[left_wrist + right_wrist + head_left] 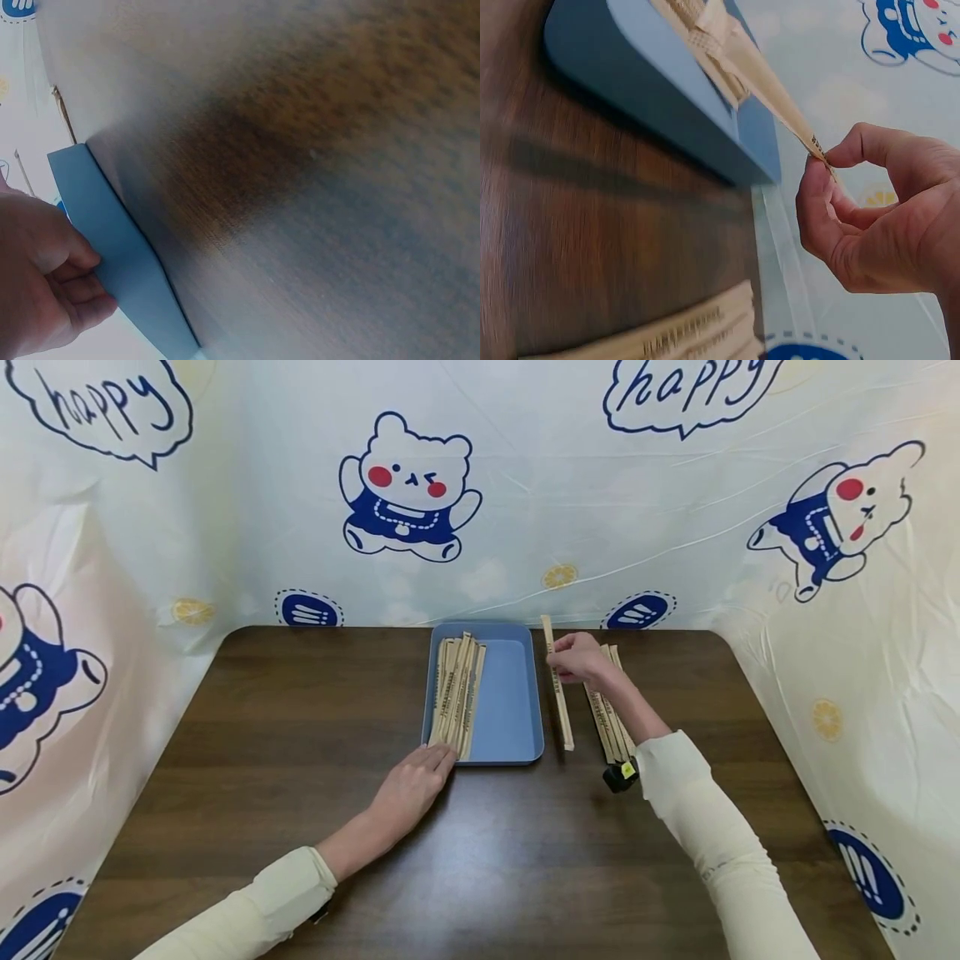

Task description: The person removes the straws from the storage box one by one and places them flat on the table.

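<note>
A blue tray [510, 710] holds several paper-wrapped chopsticks [453, 693] in its left half. My left hand [415, 783] is at the tray's near left corner. In the left wrist view its curled fingers [82, 289] grip the tray rim. Just right of the tray, my right hand [576, 658] pinches one wrapped chopstick packet [558, 702] between thumb and fingertips. In the right wrist view this packet [769, 86] slants across the tray's edge. More wrapped chopsticks [606, 727] lie on the table under my right forearm, which partly covers them.
The dark wooden table [300, 718] carries everything. A printed cloth [525, 518] hangs at its far edge and along both sides. A small black device [619, 776] with a yellow mark sits at my right wrist, close to the loose packets.
</note>
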The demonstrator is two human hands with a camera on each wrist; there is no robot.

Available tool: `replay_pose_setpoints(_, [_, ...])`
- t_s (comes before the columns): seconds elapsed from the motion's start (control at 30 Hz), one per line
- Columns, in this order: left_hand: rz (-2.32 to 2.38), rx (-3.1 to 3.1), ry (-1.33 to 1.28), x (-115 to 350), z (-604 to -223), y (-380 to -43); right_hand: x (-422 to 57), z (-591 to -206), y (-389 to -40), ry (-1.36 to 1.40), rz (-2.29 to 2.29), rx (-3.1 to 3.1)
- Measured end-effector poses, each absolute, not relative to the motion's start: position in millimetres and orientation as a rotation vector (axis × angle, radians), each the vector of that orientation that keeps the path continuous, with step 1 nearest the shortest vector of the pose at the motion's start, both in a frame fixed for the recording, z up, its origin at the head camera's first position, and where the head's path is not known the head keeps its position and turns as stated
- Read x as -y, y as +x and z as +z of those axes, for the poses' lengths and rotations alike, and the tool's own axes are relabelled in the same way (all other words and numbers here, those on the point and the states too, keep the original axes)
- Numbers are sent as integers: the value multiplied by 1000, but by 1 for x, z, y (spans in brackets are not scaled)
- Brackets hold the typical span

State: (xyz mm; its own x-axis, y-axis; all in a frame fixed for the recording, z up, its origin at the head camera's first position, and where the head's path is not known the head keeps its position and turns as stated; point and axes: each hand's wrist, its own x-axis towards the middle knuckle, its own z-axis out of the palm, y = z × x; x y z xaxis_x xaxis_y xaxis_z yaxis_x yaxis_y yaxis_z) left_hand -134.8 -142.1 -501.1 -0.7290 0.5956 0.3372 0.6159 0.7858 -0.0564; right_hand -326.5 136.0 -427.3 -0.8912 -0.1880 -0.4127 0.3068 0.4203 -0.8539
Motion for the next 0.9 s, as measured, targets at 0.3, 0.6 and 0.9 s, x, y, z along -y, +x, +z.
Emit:
replay_pose_setpoints(0.3, [-91, 2641, -923, 142, -501, -134, -187, -434, -325, 148, -1405, -2311])
replay_pose_setpoints(0.6, [-95, 2642, -929, 142, -500, -134, -237, -451, -326, 150, -1264, -2405])
replay_pose_setpoints(0.9, [-109, 2639, -930, 142, -500, -134, -259, -467, -325, 167, -1190, -2465])
